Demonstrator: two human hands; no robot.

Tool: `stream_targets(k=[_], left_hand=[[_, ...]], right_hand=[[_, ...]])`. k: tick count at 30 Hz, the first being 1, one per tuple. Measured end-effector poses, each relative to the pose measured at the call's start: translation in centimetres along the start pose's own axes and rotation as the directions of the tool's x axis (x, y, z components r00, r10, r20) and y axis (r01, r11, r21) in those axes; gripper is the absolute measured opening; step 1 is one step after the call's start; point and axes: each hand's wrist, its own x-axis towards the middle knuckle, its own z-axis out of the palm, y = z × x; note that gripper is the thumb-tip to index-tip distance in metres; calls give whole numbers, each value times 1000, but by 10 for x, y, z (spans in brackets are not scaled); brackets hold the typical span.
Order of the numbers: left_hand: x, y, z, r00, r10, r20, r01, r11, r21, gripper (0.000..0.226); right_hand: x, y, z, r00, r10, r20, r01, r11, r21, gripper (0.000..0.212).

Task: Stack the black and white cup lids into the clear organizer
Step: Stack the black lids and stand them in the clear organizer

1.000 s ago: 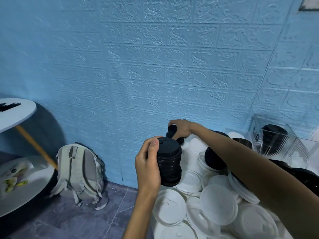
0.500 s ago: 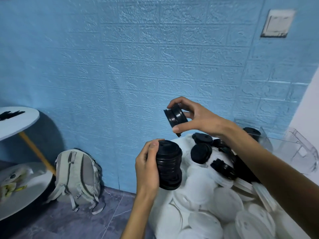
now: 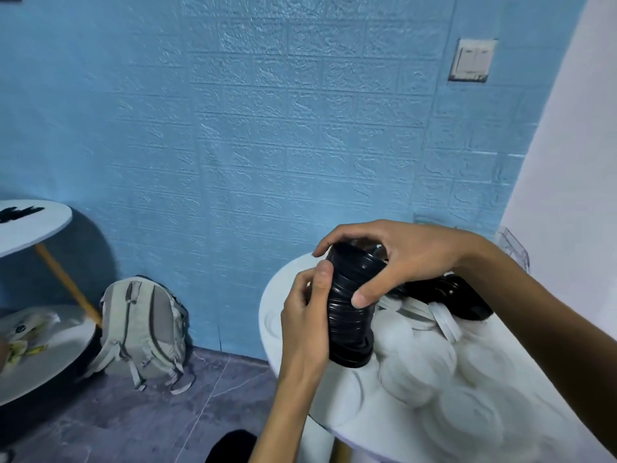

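Both hands are clamped on a stack of black lids (image 3: 350,309) — the left hand (image 3: 305,325) grips its side, the right hand (image 3: 400,259) caps its top. The stack is held just above the white round surface (image 3: 277,315). White lids (image 3: 420,359) lie heaped right of the stack, more black lids (image 3: 450,295) behind them — the clear organizer (image 3: 512,245) stands beyond those.

I read soft, even indoor light. White lids (image 3: 430,362) right of my fingers (image 3: 362,297) smear with motion blur. Round table (image 3: 23,225) casts a dark shadow on the blue wall (image 3: 267,128). Frame edges bow.
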Motion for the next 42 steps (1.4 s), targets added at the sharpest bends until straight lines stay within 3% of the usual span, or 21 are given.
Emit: stream_targets(k=[3,10,14,19,23,26,28,31,35,37,42], left_hand=[[-16,1,6,999,-16,32,17,1000,-8,62],[-46,5,26,998,41,48,-39,998,-49,61],[-55,6,34,998,55,23,-53,995,-80,61],[-57,4,39,991,118,56,-115,992,-48,59],[-58,1,39,987,139,77,-133,989,-71,49],[-59,-1,43,988,135,82,-130,990,-61,50],[-60,0,45,989,127,77,-122,990,-65,52],[-59,1,44,993,102,53,-97,992,-84,60],[-56,-2,40,996,79,36,-79,997,-9,59],[-56,-5,42,996,74,41,-75,997,36,58],[-65,-10,49,1000,4,27,-6,999,49,64]], right_hand=[[-15,-12,4,999,36,35,-34,998,-58,63],[-45,-29,5,994,100,47,-93,986,-141,71],[-60,-27,10,996,83,-26,-85,994,-74,72],[-78,-16,16,974,70,-213,-55,996,76,65],[-81,-11,25,851,33,-524,134,952,277,41],[-72,-15,47,734,112,-670,317,815,484,30],[-65,-11,67,706,167,-688,346,766,541,31],[-62,-2,96,661,244,-710,305,776,551,50],[-62,8,122,593,375,-712,380,649,659,38],[-63,10,129,567,416,-711,402,614,680,44],[-67,15,139,492,403,-771,373,703,606,29]])
